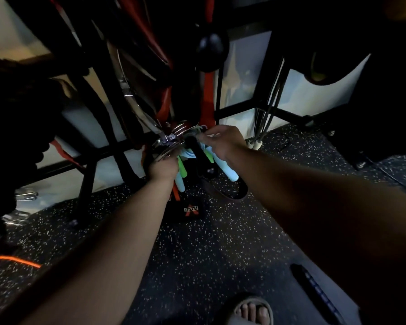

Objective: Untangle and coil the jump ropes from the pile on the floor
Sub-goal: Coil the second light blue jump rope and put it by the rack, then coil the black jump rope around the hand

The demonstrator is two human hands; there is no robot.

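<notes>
Both arms reach forward to a dim rack where jump ropes hang from metal hooks (174,134). My left hand (163,168) grips the ropes just below the hooks, with green and pale blue handles (182,177) hanging under it. My right hand (223,143) pinches the thin cords near the hooks, above a pale blue handle (227,171) and a black handle (198,156). How the cords are tangled is too dark to tell.
A black metal rack frame (117,148) with red bands (208,99) stands ahead. A black strap loop (223,193) and a black Valeo item (191,211) hang or lie below. Speckled rubber floor (197,254), an orange cord (14,260) at left, my sandalled foot (252,311).
</notes>
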